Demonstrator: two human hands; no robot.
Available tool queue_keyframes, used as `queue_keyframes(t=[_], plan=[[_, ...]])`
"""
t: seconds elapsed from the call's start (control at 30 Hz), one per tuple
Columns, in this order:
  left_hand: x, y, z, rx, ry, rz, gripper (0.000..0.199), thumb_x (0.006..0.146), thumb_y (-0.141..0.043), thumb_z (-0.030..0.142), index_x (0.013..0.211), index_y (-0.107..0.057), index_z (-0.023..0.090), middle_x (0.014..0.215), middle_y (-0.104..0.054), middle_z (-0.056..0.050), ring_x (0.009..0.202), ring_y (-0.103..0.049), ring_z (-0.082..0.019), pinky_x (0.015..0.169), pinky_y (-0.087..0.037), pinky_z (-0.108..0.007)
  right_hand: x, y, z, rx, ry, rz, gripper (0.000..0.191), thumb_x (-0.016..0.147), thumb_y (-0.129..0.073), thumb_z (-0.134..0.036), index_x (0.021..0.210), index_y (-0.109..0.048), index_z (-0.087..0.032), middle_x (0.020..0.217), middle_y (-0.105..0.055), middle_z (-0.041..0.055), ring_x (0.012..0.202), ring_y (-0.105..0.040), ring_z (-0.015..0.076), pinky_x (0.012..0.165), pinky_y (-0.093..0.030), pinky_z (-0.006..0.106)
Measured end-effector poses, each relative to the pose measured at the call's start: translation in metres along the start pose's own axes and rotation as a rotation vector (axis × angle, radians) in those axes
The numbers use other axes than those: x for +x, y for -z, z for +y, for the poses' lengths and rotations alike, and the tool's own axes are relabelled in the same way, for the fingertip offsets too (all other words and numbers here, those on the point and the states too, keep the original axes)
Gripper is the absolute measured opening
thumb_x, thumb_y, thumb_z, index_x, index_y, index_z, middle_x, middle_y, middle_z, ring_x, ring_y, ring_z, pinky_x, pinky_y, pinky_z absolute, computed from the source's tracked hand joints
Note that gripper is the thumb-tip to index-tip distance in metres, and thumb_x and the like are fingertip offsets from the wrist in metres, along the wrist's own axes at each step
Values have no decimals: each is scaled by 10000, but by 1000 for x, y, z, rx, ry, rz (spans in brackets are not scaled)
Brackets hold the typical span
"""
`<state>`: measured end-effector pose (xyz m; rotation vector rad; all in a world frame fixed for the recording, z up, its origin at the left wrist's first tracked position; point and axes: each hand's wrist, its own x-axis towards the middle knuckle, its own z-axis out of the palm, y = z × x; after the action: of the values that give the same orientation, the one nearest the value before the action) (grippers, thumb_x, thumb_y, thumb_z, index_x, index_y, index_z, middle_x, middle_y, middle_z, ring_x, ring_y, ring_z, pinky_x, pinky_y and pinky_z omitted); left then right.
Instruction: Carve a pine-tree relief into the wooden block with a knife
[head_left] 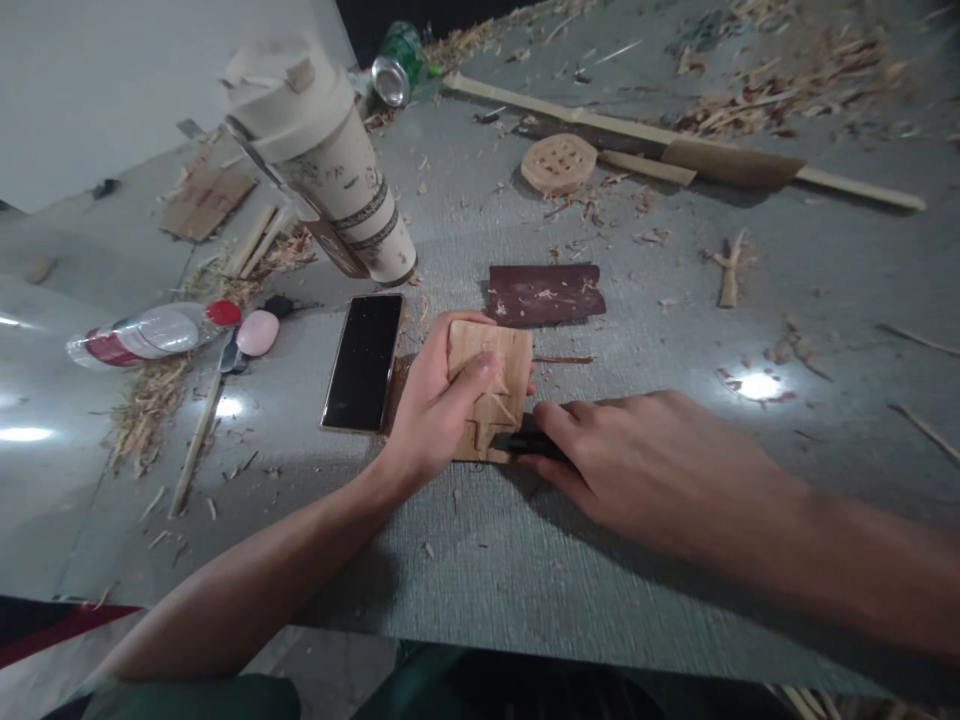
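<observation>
A small squarish block of light wood (513, 352) with carved lines on its face is held just above the grey table. My left hand (442, 400) grips it from the left, thumb across the front and fingers behind. My right hand (600, 440) is closed around a dark-handled tool (536, 444), whose front end meets the lower part of the block. The tool's tip is too dark to make out. Just behind the block lies a strip of dark red sandpaper (546, 294), with a thin brown stick (566, 360) nearer.
A black phone (362, 362) lies left of my left hand, with a tall patterned cup (345, 180) behind it. A bottle (142, 335) lies far left. Further back are a carved wooden octagon (559, 164), a long stick (847, 184), a green can (396, 65) and shavings.
</observation>
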<state>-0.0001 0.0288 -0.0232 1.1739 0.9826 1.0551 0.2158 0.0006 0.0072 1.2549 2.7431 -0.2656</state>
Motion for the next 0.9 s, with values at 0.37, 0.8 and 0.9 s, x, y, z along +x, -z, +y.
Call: queue_keyframes(t=[0.37,0.8,0.9], plan=[[-3,3,-3,88,-31,-2,331,1062,-779,484,1284,-617,299,1116,-784,-62,955,-837,-286,843,-731,-455,2,4,11,22,95,-23,340,1167,-532,-467,1080,-719,-197,769,-783,39,515,-624,201,549,-135,398],[-6,5,-4,272,-115,3,281,1073,-741,459,1288,-652,301,1165,-794,-69,1125,-801,-332,992,-697,-528,2,1,18,54,140,10,383,1161,-528,-498,1052,-742,-199,706,-729,18,484,-540,153,566,-152,393],[-4,3,-3,174,-67,-23,288,1086,-725,465,1289,-603,299,1113,-817,-60,1008,-836,-306,897,-723,-490,1,0,16,53,171,9,384,1166,-520,-495,1033,-744,-213,705,-729,16,476,-535,165,563,-134,395]])
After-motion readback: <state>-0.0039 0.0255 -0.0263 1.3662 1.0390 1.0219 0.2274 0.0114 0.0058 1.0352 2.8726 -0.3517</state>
